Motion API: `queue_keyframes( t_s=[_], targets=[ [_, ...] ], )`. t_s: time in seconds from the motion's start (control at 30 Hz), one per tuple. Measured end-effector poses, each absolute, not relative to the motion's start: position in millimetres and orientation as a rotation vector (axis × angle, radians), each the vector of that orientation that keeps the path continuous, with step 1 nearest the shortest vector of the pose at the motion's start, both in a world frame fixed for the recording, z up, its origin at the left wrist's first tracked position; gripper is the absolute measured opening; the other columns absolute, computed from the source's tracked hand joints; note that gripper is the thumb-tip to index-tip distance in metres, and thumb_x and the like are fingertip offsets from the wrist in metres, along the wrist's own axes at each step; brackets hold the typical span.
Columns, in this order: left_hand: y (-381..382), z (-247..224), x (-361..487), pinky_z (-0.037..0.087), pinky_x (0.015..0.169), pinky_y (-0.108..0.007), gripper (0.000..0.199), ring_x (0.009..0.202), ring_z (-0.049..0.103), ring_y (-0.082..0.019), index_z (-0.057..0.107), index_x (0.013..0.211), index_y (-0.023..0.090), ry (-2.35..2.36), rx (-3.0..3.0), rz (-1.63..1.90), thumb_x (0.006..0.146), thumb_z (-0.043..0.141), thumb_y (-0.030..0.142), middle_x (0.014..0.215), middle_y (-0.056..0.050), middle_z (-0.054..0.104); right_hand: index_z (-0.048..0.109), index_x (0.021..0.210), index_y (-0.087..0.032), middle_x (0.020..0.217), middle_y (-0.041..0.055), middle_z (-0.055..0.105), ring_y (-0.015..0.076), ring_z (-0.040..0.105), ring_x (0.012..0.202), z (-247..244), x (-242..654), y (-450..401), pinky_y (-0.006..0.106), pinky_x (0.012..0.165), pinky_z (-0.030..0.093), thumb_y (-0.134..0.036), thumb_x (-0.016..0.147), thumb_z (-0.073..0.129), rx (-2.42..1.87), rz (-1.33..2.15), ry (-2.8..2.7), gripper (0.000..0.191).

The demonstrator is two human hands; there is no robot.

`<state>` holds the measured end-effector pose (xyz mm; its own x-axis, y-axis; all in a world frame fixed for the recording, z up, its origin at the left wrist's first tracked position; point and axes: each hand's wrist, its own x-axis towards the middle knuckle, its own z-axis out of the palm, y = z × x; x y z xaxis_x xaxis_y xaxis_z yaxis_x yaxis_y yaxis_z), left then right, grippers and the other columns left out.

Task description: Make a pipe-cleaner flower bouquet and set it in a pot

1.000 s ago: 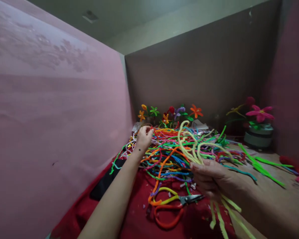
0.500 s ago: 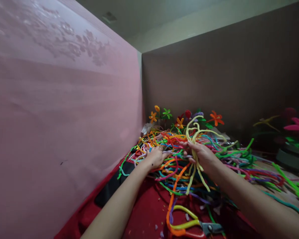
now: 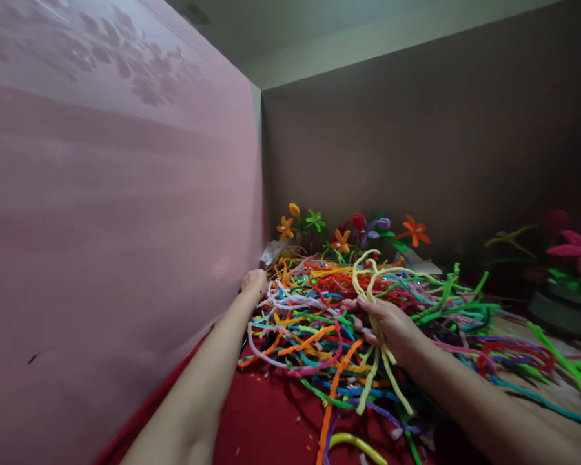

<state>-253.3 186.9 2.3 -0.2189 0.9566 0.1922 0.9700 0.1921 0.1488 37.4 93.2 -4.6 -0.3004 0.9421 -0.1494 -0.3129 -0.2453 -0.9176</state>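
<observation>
Pale yellow pipe cleaners (image 3: 375, 330) are pinched in my right hand (image 3: 390, 323), their curled upper ends fanning out and their straight ends hanging below. That hand hovers over a heaped pile of many-coloured pipe cleaners (image 3: 314, 303). At the pile's far left edge, close to the pink wall, is my left hand (image 3: 254, 283). Its back faces me and its fingers are hidden, so what it touches cannot be made out. A yellow scissor handle (image 3: 358, 444) shows at the bottom edge; the rest lies out of the picture.
Pipe-cleaner flowers, among them an orange one (image 3: 414, 230), stand behind the pile. A pink flower (image 3: 578, 250) rises from a dark round pot (image 3: 564, 310) at right. A pink panel (image 3: 126, 258) and a grey-brown panel (image 3: 416, 148) enclose the red-clothed surface (image 3: 266, 413).
My left hand has moved from the middle of the pile to its far left edge. A dark flat object at left no longer shows clearly. My right hand keeps the yellow pipe cleaners.
</observation>
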Motion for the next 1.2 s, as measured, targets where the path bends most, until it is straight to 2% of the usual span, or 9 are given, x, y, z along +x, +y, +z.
queue_keyframes(
  t_s=[0.4,0.7,0.83,0.97,1.2],
  targets=[
    [164,29,-267,0.048,0.080,-0.041,0.031,0.096,0.056,-0.020,0.053,0.112,0.016,-2.108,-2.129,-0.157,0.085,0.051,0.031,0.113,-0.008,0.055,0.059,0.083,-0.009,0.044,0.0006,0.052,0.0045,0.035,0.029,-8,37,97,0.013,0.028,0.021,-0.024,0.087,0.042,-0.925,1.703,-1.035,0.023],
    [167,48,-268,0.049,0.078,-0.039,0.031,0.094,0.057,-0.021,0.054,0.110,0.015,-2.211,-2.361,0.020,0.084,0.052,0.032,0.111,-0.007,0.056,0.059,0.078,-0.010,0.042,0.0006,0.051,0.0048,0.034,0.028,-8,36,96,0.013,0.027,0.021,-0.023,0.087,0.041,-0.912,1.691,-1.035,0.024],
    [169,43,-262,0.050,0.076,-0.039,0.032,0.092,0.057,-0.023,0.056,0.108,0.013,-2.305,-2.313,0.040,0.084,0.052,0.034,0.108,-0.005,0.057,0.059,0.078,-0.010,0.041,0.0001,0.051,0.0051,0.035,0.029,-5,35,94,0.013,0.028,0.022,-0.022,0.087,0.041,-0.918,1.677,-1.031,0.023],
    [169,43,-253,0.049,0.077,-0.038,0.031,0.094,0.057,-0.021,0.054,0.110,0.015,-2.316,-2.179,0.057,0.084,0.053,0.032,0.110,-0.007,0.056,0.058,0.079,-0.010,0.041,0.0001,0.051,0.0052,0.036,0.030,-3,34,93,0.013,0.028,0.023,-0.022,0.087,0.041,-0.939,1.662,-1.027,0.022],
    [154,80,-256,0.048,0.081,-0.041,0.031,0.097,0.056,-0.020,0.052,0.112,0.016,-2.189,-1.885,0.023,0.085,0.051,0.030,0.114,-0.009,0.055,0.058,0.078,-0.010,0.039,-0.0008,0.049,0.0058,0.036,0.029,-1,33,91,0.013,0.027,0.022,-0.021,0.086,0.042,-0.963,1.648,-0.996,0.021]
  ],
)
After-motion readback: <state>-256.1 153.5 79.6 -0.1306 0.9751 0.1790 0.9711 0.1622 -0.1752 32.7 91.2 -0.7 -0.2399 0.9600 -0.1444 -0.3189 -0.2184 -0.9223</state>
